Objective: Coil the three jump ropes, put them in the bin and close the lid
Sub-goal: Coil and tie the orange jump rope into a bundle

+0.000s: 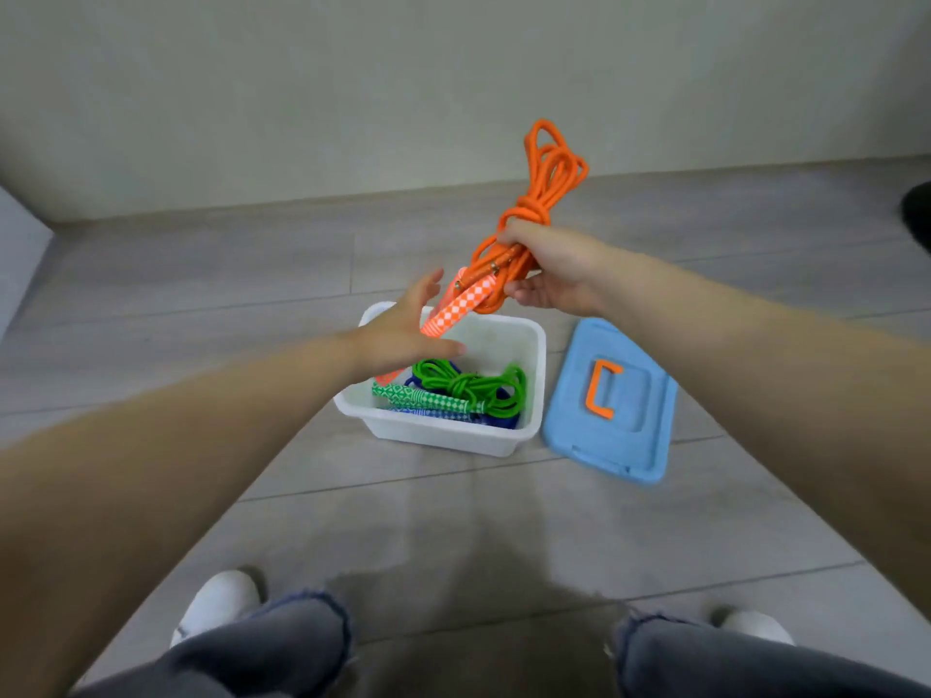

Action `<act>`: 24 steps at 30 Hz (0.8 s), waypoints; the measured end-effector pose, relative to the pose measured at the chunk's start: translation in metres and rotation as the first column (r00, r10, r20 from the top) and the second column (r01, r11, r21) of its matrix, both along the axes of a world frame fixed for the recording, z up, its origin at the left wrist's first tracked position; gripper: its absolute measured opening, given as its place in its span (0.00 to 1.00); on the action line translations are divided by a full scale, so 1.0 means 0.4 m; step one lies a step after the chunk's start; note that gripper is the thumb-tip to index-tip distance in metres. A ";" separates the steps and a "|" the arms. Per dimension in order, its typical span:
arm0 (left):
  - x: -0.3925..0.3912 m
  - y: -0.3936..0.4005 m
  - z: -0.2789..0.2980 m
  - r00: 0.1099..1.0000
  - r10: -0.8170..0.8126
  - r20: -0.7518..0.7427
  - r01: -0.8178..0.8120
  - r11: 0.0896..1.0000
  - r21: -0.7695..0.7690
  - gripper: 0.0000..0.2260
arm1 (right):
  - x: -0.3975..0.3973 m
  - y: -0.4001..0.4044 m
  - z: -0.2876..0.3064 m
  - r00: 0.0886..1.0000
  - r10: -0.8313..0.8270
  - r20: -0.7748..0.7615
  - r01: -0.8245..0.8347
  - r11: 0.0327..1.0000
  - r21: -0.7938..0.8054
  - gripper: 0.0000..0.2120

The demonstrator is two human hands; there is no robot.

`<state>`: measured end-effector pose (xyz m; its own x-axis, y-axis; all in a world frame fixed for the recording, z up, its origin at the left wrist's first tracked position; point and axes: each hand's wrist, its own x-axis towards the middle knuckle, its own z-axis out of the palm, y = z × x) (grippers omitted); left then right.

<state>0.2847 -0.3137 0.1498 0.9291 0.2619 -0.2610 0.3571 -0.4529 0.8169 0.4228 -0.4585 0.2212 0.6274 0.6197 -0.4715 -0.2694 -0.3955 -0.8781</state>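
Observation:
My right hand (551,272) grips the coiled orange jump rope (546,178) above the far edge of the white bin (443,433). Its checkered orange handles (453,309) point down toward the bin. My left hand (403,330) hovers with straight fingers beside those handles, over the bin's left side; whether it touches them I cannot tell. Inside the bin lie the coiled green rope (473,385) and, under it, the blue rope (438,413), partly hidden. The blue lid (612,400) with an orange handle lies flat on the floor right of the bin.
The bin stands on a grey tiled floor (453,521) near a pale wall (352,93). My knees and white shoes (216,604) are at the bottom. A dark object (917,214) sits at the right edge.

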 end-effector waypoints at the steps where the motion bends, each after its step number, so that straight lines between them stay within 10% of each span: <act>1: 0.007 0.011 -0.013 0.999 -0.037 -0.027 0.036 0.999 -0.026 0.40 | 0.011 0.006 -0.025 0.999 0.022 -0.035 -0.021 1.000 0.008 0.09; 6: 0.024 0.038 -0.100 0.970 -0.098 -0.220 0.085 0.994 -0.070 0.25 | 0.049 0.028 -0.155 0.984 0.085 -0.158 -0.086 0.996 -0.003 0.09; 11: 0.044 0.050 -0.186 0.920 -0.153 -0.362 0.280 0.901 0.332 0.16 | 0.072 0.042 -0.241 0.960 0.248 0.127 -0.197 0.927 -0.318 0.06; 17: 0.068 0.066 -0.243 0.790 -0.262 -0.555 0.570 0.649 0.505 0.16 | 0.054 0.063 -0.332 0.746 0.494 0.448 -0.225 0.819 -0.528 0.22; 24: 0.064 0.102 -0.291 0.705 -0.374 -0.603 0.709 0.401 0.581 0.27 | 0.017 0.090 -0.365 0.353 0.754 0.555 -0.252 0.647 -0.719 0.17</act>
<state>0.3102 -0.2729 0.0334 0.8342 -0.0241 -0.5509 -0.0492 -0.9983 -0.0309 0.4297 -0.4226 0.0753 0.4900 0.8202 -0.2952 0.7959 -0.5591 -0.2324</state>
